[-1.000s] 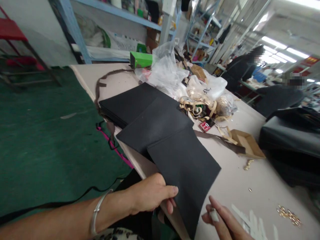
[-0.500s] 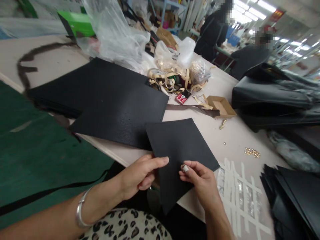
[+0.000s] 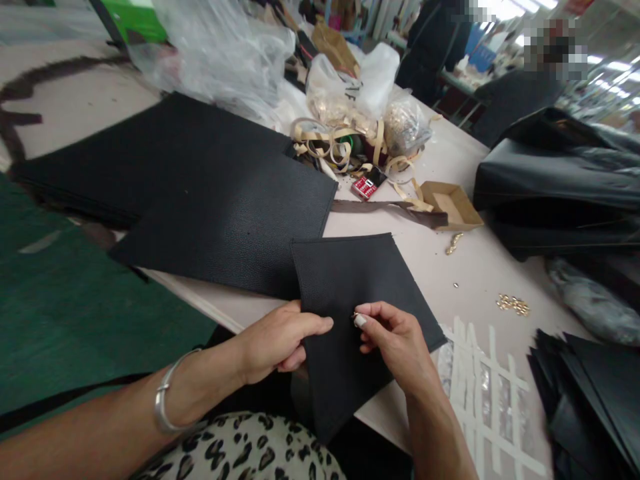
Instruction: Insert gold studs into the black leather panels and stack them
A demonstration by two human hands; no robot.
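At the table's [image 3: 430,270] edge, we grip a black panel [image 3: 345,277] by its side, our left hand [image 3: 283,339] closed, thumb on top, fingers curled below. Over the panel's middle, our right hand [image 3: 393,337] pinches a small piece [image 3: 355,316], mostly hidden. Larger black sheets [image 3: 215,200] lie beyond; gold fittings [image 3: 513,305] sit right.

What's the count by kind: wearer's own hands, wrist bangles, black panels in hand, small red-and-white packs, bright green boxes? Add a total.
Own hands: 2, left hand and right hand
Silver bangle: 1
Held black panel: 1
Red-and-white pack: 1
Green box, cut off by the frame: 1
Total: 6
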